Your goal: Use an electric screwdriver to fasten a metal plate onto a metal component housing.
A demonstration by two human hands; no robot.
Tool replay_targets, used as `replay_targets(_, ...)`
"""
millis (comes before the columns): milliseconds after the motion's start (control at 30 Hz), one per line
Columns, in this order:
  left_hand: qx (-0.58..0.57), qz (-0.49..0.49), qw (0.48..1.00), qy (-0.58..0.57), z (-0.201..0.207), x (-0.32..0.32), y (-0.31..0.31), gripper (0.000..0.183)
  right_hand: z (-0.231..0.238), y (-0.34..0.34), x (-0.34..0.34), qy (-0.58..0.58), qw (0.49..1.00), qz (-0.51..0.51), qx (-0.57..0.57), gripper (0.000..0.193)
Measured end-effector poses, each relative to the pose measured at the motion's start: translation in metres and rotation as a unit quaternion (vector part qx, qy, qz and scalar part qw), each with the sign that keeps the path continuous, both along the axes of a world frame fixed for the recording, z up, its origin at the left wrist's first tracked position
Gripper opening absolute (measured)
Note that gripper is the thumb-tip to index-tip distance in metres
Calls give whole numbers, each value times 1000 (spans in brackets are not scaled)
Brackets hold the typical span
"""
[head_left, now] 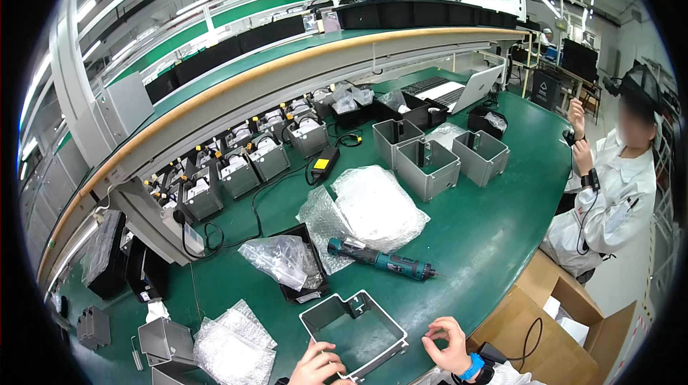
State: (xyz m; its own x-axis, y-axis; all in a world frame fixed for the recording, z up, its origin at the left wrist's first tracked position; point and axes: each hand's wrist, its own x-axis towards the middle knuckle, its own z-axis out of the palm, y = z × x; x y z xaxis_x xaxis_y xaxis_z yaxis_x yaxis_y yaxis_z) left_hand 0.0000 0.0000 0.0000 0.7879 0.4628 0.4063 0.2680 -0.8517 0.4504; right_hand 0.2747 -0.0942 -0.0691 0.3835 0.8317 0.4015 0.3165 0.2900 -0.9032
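Observation:
At the near edge of the table a grey open-ended rectangular housing stands with its opening up and a dark bracket on its far wall. My left hand has its fingers curled over the housing's near left wall. My right hand is apart from the housing, just off its right side, with fingers loosely bent; I see nothing between thumb and fingertips. A teal-and-black cordless screwdriver lies beyond the housing, bit pointing right. To its left, a black bin holds clear plastic bags.
Bubble wrap lies mid-table, more at near left. Three grey housings stand farther back, near a laptop. Filled grey boxes line the rail. A cardboard box and a person are at right.

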Motion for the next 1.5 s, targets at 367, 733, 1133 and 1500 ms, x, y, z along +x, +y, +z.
replay_targets(367,48,116,989,-80,23,5,-11,34,83,150,46,-354,933,46,34,35)
replay_targets(733,-17,180,967,-179,89,-1,-13,15,50,233,73,-529,849,7,-9,31)
replay_targets(1133,-330,162,881,-297,77,28,-3,39,148,135,67,225,967,60,103,15)
replay_targets(1500,-509,167,749,-391,61,26,-17,11,132,66,11,333,917,218,-24,20)
